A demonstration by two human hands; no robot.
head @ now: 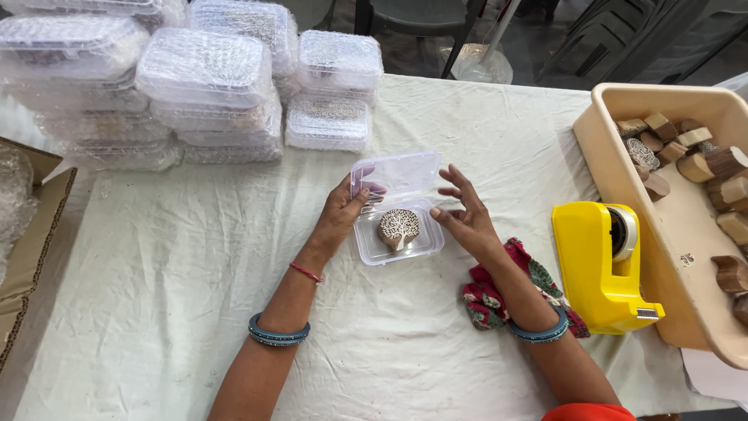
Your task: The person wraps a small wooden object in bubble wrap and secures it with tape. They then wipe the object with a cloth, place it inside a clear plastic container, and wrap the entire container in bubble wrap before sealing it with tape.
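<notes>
Left hand [340,216]: thumb and fingers pinched on the left edge of the raised lid of a small clear hinged box [396,204]. Lid stands tilted back, away from the person. Right hand [465,214]: open, fingers spread and slightly curled, hovering just right of the box; nothing in it. Whether a fingertip brushes the box rim, I cannot tell.

Inside the box's lower tray: a carved wooden stamp block [398,228] with a tree pattern, lying carved face up, roughly centred, a little toward the near side.

Box sits on the table [195,257], which is covered in a creased white cloth.

Outward, right: a red printed cloth [487,300] bunched under the right forearm; beyond it a yellow tape dispenser [601,261]; then a beige plastic tub [623,168] holding more wooden blocks [701,160], some carved, some plain-backed. Outward, far left: stacks of bubble-wrapped packs [206,82], several high. Near left edge: a cardboard carton [31,242], partly in view.

Risks, as a judgement: the box is light and only the lid is held, so a push on the lid could skate the tray across the cloth or tip it, spilling the block. The block may stand proud of the tray; a lid pressed onto it could fail to latch or strain the hinge. The right forearm rests close to the dispenser; a wide sweep could knock it.
</notes>
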